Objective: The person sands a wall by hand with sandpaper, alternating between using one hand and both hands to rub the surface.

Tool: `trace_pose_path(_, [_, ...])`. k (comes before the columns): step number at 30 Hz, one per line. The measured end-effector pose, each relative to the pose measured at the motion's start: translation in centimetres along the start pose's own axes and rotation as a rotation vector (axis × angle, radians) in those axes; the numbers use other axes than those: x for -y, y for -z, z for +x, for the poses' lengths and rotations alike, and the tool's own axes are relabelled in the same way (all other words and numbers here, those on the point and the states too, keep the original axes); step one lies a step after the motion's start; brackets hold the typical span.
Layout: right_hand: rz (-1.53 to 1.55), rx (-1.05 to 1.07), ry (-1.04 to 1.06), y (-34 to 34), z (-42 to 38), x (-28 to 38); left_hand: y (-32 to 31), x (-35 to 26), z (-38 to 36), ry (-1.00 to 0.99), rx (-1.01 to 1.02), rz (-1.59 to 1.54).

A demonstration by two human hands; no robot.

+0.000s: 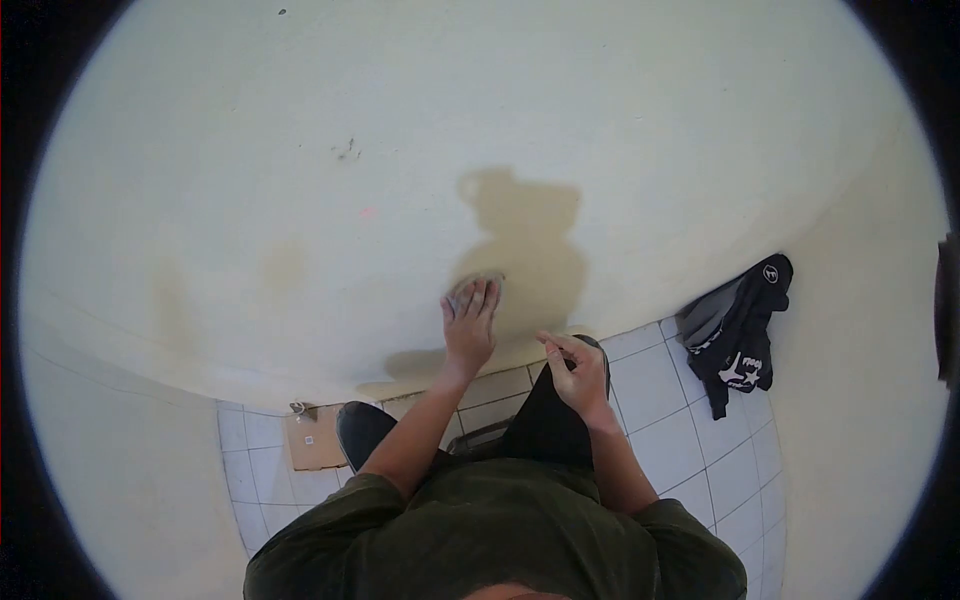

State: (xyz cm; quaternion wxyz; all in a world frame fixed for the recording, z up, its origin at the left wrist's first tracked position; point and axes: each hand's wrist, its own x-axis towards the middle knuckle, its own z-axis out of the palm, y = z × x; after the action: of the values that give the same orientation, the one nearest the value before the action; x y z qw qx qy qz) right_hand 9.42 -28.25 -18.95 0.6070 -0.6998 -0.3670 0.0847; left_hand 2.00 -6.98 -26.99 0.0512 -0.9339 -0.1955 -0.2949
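Observation:
My left hand [470, 322] lies against the cream wall [420, 130], its fingers pressing on a thin grey sheet [492, 277] that looks like sandpaper. Only the sheet's edges show past the fingertips; the rest is hidden beneath them. Lower and to the right, my right hand [577, 375] hovers over my knee with loosely bent fingers. The thumb and fingers are apart, and I see nothing between them. Small dark marks [347, 152] dot the wall, and my shadow falls around the left hand.
On the white tiled floor [655, 400], a black garment [738, 330] with white print lies against the wall at right. A flat piece of brown cardboard [315, 440] lies at left, with a small metallic object [298, 408] at its far edge. A side wall [850, 400] stands at right.

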Motion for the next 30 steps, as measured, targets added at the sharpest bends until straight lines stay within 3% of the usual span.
trace_pose_path(4, [0.004,0.005,-0.009,0.6,0.2,0.8,7.8,-1.4,11.0,-0.018,-0.353,-0.028])
trace_pose_path(6, [0.028,-0.017,0.004,0.2,0.5,0.9,13.3,-2.1,16.2,0.067,-0.523,0.006])
trace_pose_path(9, [0.055,-0.028,0.014,-0.3,0.9,1.8,14.5,-1.4,18.5,0.035,-0.601,-0.102])
trace_pose_path(11, [0.076,-0.028,0.032,-0.8,0.8,1.9,9.6,-0.6,15.6,-0.086,-0.568,0.123])
trace_pose_path(15, [0.079,0.004,0.057,-1.2,0.2,1.3,1.2,-0.2,4.2,-0.183,-0.193,0.08])
trace_pose_path(17, [0.063,0.025,0.042,-1.0,-0.3,1.1,1.1,-0.6,-0.7,-0.094,0.099,-0.15])
trace_pose_path(19, [0.036,0.009,0.065,-1.0,-0.4,0.6,1.4,-1.4,-4.1,-0.027,0.077,-0.314])
trace_pose_path(22, [-0.043,-0.043,0.145,-1.7,-0.7,0.0,2.8,-0.5,-7.6,0.431,0.356,-0.888])
trace_pose_path(23, [-0.095,-0.043,0.172,-2.1,-0.7,0.6,3.7,-0.2,-7.9,0.474,0.369,-0.967])
trace_pose_path(25, [-0.011,0.144,0.088,-2.3,-0.7,1.6,8.9,-0.3,-7.0,0.564,0.39,-1.123])
trace_pose_path(27, [0.261,0.514,-0.143,-2.5,-0.6,2.3,9.3,0.9,-8.1,0.515,0.381,-1.191])
trace_pose_path(30, [0.531,0.709,-0.331,-5.5,-0.6,1.8,10.8,1.5,-8.5,0.488,0.252,-1.237])
